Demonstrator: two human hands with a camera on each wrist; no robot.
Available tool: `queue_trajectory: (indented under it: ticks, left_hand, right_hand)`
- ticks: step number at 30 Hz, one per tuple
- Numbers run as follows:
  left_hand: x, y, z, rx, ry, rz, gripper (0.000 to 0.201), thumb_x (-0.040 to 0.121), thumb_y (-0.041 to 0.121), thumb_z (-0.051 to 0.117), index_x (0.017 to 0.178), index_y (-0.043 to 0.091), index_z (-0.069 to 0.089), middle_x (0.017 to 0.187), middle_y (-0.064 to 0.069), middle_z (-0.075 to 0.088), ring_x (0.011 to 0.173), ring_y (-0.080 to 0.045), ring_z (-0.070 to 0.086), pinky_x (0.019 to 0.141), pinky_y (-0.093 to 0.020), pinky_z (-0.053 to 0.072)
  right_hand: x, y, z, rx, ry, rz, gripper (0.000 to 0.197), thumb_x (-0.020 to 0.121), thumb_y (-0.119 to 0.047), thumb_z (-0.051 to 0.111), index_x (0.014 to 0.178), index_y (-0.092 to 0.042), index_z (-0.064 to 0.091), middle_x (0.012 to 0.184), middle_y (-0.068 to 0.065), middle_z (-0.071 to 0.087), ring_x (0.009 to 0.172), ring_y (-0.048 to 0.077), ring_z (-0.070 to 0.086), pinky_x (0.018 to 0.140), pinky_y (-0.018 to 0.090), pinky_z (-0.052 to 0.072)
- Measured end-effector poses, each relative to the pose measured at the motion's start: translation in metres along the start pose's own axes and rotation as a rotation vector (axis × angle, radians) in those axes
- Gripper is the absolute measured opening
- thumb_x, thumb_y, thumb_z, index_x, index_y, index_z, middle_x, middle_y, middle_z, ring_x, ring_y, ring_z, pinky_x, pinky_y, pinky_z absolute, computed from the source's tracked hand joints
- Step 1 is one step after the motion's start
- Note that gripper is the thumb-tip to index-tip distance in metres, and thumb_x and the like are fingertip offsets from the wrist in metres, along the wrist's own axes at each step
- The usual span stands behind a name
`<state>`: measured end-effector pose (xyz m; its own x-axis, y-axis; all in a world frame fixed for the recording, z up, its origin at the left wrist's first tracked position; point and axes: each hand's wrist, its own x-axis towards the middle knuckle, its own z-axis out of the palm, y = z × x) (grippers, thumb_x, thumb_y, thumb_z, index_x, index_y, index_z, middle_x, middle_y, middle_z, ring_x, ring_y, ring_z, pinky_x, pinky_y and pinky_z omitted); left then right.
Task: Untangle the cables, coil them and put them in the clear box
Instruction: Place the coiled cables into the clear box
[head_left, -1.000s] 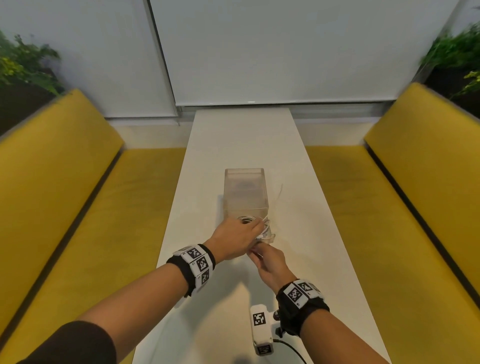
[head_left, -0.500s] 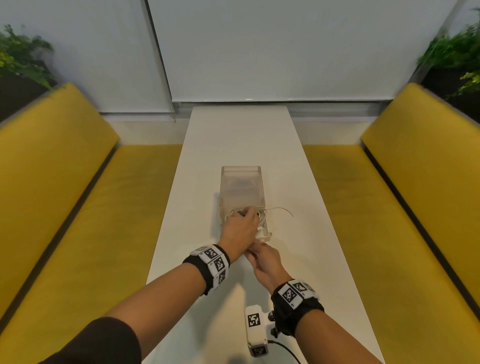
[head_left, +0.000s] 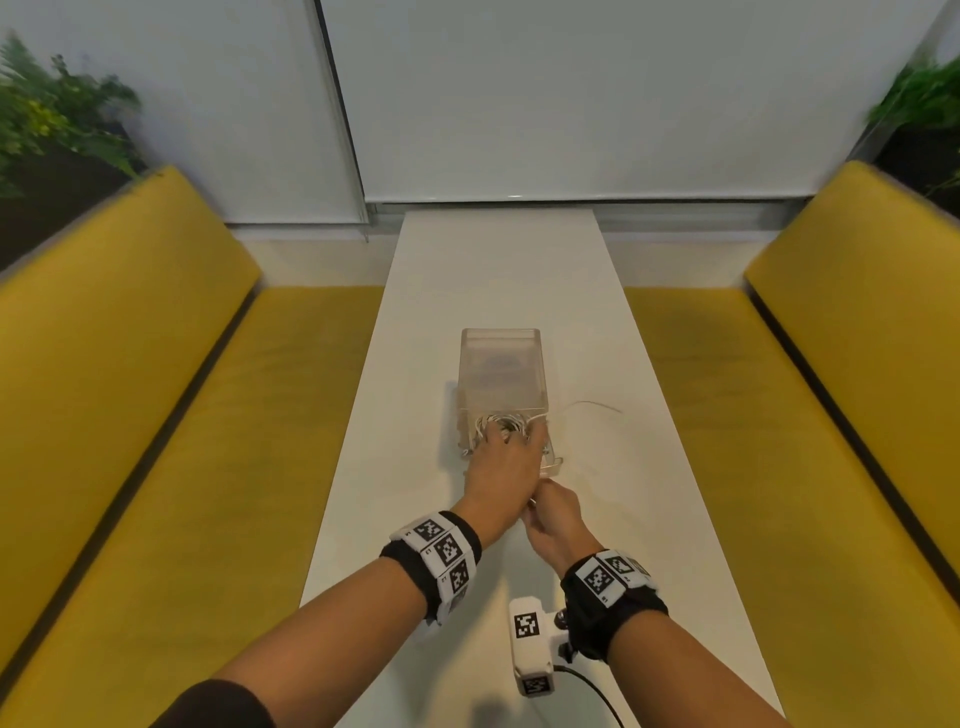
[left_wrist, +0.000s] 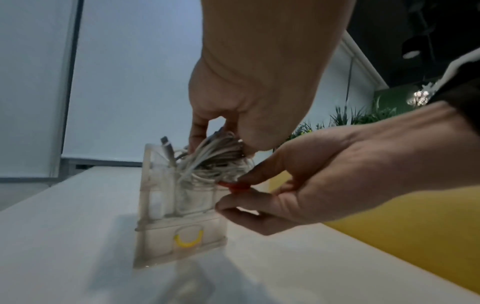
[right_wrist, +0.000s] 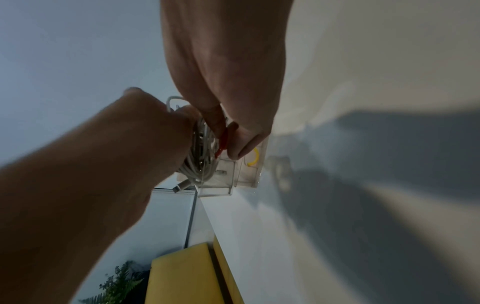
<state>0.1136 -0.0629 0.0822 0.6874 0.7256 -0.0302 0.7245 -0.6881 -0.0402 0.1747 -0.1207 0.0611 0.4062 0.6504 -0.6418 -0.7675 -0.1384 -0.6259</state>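
A clear, rectangular plastic box (head_left: 502, 374) stands on the long white surface (head_left: 613, 519), between two yellow benches (head_left: 135, 415). The left hand (head_left: 505, 462) reaches forward, palm down, over the box's near end, its fingers curled round a coiled bundle of white cables (left_wrist: 215, 158) that sits at the box's open top, partly inside. The right hand (head_left: 555, 522) is just beside the box's near end, tucked under the left wrist, thumb and fingertips pinching a small red band (left_wrist: 233, 186) at the coil's edge. A loose white cable end (head_left: 592, 405) trails over the surface right of the box. A yellow band (left_wrist: 188, 239) lies in the box's near compartment.
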Motion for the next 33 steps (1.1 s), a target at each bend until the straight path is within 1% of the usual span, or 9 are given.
queue_trajectory:
  ticks: [3,9,12,19,22,25,28,30,33]
  left_hand:
    - [-0.005,-0.007,-0.002,-0.018,0.002,0.056,0.038,0.088,0.005,0.062,0.125,0.008,0.052,0.093,-0.015,0.073,0.096,-0.038,0.061,0.067,-0.043,0.055]
    - [-0.003,-0.009,-0.01,0.053,-0.046,0.117,0.028,0.094,0.002,0.051,0.122,0.005,0.054,0.119,-0.019,0.065,0.12,-0.043,0.051,0.086,-0.045,0.052]
    - [0.004,-0.011,-0.013,0.106,-0.065,0.099,0.028,0.095,-0.001,0.045,0.121,0.002,0.057,0.117,-0.02,0.067,0.115,-0.041,0.055,0.085,-0.044,0.052]
    - [0.026,-0.011,-0.016,0.179,-0.126,0.043,0.029,0.096,-0.005,0.039,0.115,-0.004,0.062,0.113,-0.018,0.063,0.106,-0.039,0.059,0.081,-0.043,0.056]
    - [0.025,-0.014,-0.016,0.16,-0.14,0.123,0.032,0.102,0.02,0.043,0.116,0.0,0.064,0.12,-0.016,0.055,0.095,-0.036,0.063,0.072,-0.04,0.053]
    - [0.016,-0.027,-0.007,0.144,-0.063,0.234,0.058,0.101,0.049,0.036,0.127,0.0,0.052,0.13,-0.016,0.047,0.092,-0.038,0.06,0.071,-0.04,0.043]
    - [0.002,-0.036,-0.009,0.102,-0.013,0.18,0.037,0.098,0.025,0.048,0.131,0.01,0.051,0.133,-0.014,0.053,0.113,-0.037,0.052,0.09,-0.046,0.042]
    - [-0.001,-0.036,-0.005,0.017,-0.032,0.153,0.043,0.095,0.014,0.053,0.137,0.014,0.048,0.131,-0.015,0.056,0.121,-0.037,0.048,0.092,-0.046,0.045]
    - [-0.002,-0.029,0.003,-0.104,-0.04,0.225,0.046,0.093,0.012,0.057,0.139,0.012,0.049,0.123,-0.019,0.06,0.117,-0.038,0.052,0.087,-0.045,0.049]
  right_hand:
    - [0.0,0.0,0.001,0.018,-0.022,0.008,0.025,0.091,0.018,0.043,0.092,0.003,0.062,0.089,0.016,0.066,0.082,0.022,0.063,0.052,0.022,0.056]
    - [0.0,-0.001,0.001,0.023,-0.05,0.008,0.021,0.092,0.017,0.045,0.092,0.006,0.062,0.089,0.017,0.066,0.083,0.022,0.064,0.055,0.022,0.058]
    - [0.001,-0.003,0.002,0.022,-0.043,0.018,0.023,0.089,0.021,0.045,0.091,0.008,0.062,0.088,0.017,0.066,0.081,0.022,0.063,0.053,0.022,0.057]
    - [0.004,0.002,0.006,0.073,-0.049,0.02,0.034,0.086,0.022,0.051,0.119,0.016,0.058,0.11,0.027,0.067,0.101,0.033,0.065,0.071,0.029,0.062]
    - [0.007,0.0,0.005,0.055,-0.022,0.025,0.033,0.088,0.022,0.048,0.12,0.018,0.055,0.109,0.027,0.066,0.093,0.031,0.065,0.066,0.031,0.062]
    - [0.008,0.0,0.006,0.045,-0.024,0.038,0.031,0.091,0.019,0.047,0.119,0.014,0.056,0.098,0.021,0.067,0.091,0.029,0.065,0.066,0.03,0.061]
    - [0.008,0.002,0.007,0.065,-0.034,0.056,0.032,0.088,0.018,0.054,0.119,0.014,0.058,0.099,0.021,0.068,0.098,0.03,0.066,0.077,0.031,0.06]
    - [0.009,0.002,0.007,0.048,-0.021,0.06,0.033,0.087,0.018,0.056,0.119,0.014,0.058,0.101,0.021,0.067,0.097,0.029,0.066,0.085,0.032,0.054]
    - [0.015,0.004,0.004,0.012,0.04,0.057,0.033,0.089,0.018,0.05,0.121,0.015,0.056,0.097,0.019,0.066,0.082,0.025,0.063,0.069,0.027,0.056]
